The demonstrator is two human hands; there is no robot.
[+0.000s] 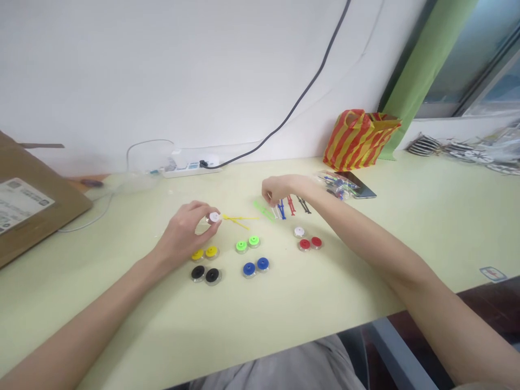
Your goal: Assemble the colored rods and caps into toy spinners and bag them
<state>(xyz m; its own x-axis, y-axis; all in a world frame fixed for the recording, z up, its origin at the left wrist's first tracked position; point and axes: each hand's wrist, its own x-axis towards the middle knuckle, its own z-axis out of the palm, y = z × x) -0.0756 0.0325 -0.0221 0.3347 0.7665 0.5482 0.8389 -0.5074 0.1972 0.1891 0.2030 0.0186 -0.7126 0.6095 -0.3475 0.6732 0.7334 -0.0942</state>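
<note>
My left hand [190,225] pinches a small white disc [214,217] with a clear rim, held above the table. Beside it lie thin yellow plastic strips [238,219]. My right hand [278,189] has its fingers drawn together over a white plastic strip [275,212]; whether it grips the strip is hidden. Around that hand lie green strips [264,211], blue strips [281,209], red strips [291,206] and black strips [303,205]. Nearer me are paired discs: yellow [212,252], black [213,275], green [254,241], blue [262,264] and red [304,245]. One white disc [299,232] sits near the red pair.
Behind my right forearm are a clear bag of small parts [339,185] and a dark tablet-like device [363,187]. A striped bag [357,141] stands by the wall. A cardboard box [36,200] is at left, a power strip [190,169] at the back with a black cable [292,111].
</note>
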